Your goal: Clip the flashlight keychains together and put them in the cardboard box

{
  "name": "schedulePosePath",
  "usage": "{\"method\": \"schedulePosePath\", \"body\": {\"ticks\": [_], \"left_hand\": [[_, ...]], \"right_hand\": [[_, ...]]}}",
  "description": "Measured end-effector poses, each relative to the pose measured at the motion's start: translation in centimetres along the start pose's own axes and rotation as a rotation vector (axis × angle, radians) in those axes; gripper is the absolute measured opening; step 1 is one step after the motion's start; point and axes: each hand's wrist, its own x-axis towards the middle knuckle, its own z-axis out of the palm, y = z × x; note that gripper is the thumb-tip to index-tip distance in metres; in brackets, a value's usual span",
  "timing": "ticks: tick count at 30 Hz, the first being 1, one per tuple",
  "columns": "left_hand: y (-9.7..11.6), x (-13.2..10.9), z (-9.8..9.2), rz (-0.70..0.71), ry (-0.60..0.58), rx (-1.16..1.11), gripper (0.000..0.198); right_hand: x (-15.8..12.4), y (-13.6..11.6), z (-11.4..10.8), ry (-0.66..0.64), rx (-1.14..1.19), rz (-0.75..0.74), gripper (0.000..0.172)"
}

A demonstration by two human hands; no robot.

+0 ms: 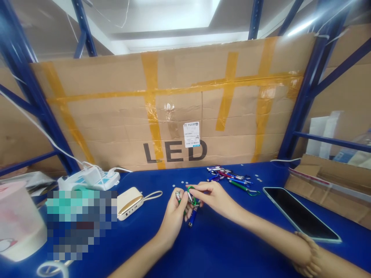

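Both hands meet over the blue tabletop, near the middle of the head view. My left hand [173,216] is closed around small metallic flashlight-like pieces, one green, with a silver end above the fingers. A blue one [192,217] hangs below, between the hands. My right hand [213,197] pinches a green carabiner clip [190,190] from the right side, close to the left thumb. Behind the right hand lies a pile of similar blue, red and silver pieces [223,173], with a green one [239,185] at its front.
A phone [301,212] and an open cardboard box [327,189] are at the right. A cream power bank [130,202], a power strip [89,178] and a tissue roll [20,220] stand left. Large cardboard [116,127] closes off the back, between blue posts.
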Motion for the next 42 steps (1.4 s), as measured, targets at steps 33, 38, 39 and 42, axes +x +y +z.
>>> {"method": "schedulePosePath", "body": {"ticks": [33,38,39,42], "left_hand": [[-0.3,0.0,0.0,-0.027,0.043,0.041,0.045],[0.1,0.0,0.0,-0.177,0.085,-0.176,0.052],[0.1,0.0,0.0,-0.193,0.101,-0.212,0.052],[-0.1,0.3,-0.3,-0.200,0.157,-0.304,0.052]], "right_hand": [[0.5,0.5,1.0,0.013,0.405,0.311,0.043],[0.5,0.4,0.6,-0.051,0.345,0.321,0.045],[0.5,0.3,0.5,-0.064,0.345,0.340,0.045],[0.5,0.0,0.3,-0.069,0.349,0.345,0.045]]}}
